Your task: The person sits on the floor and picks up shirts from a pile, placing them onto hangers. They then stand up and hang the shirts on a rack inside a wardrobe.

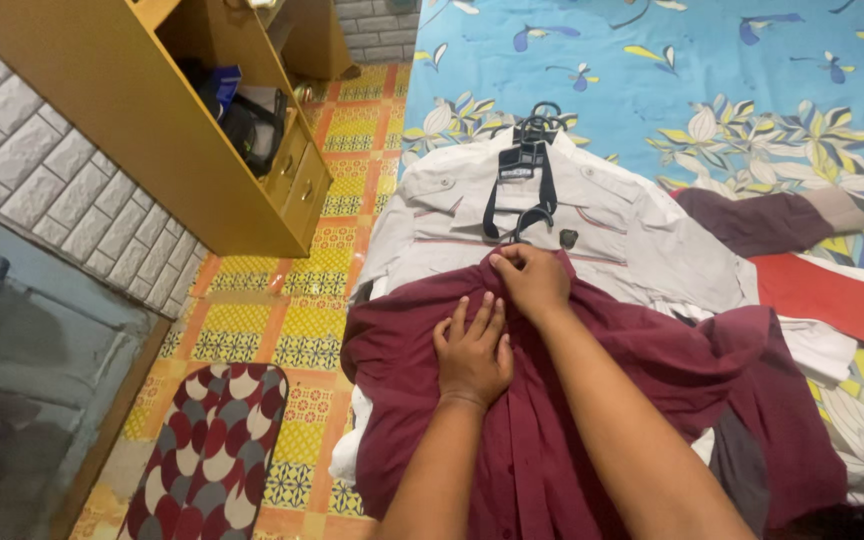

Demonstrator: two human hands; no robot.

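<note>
Left hand [472,352]: We lay it flat on the red shirt [552,420], fingers spread and open. It grips nothing. It just presses the cloth down.

Right hand [530,280]: We have it shut on the top edge of the red shirt, near the collar. The fingers are pinched together on the cloth.

Red shirt: It lies on the bed [752,90], near the edge by the floor. Its top lies over the bottom part of the white shirt [612,235].

White shirt: It lies flat on the bed, just past our hands. A black hanger [525,165] sits at its collar.

Other clothes: A dark red sleeve [752,220] and an orange cloth [827,295] lie to the right, next to the white shirt.

Step now: We think we are fixing the collar of the red shirt, one hand holding it still and one hand working on it.

Next move: We think it needs the left hand to press the cloth flat while the right hand pulls the collar straight, with care not to drag the white shirt along.

Around us: A wooden shelf [152,120] stands to the left, and a mat [212,450] lies on the yellow tiled floor [252,320].
</note>
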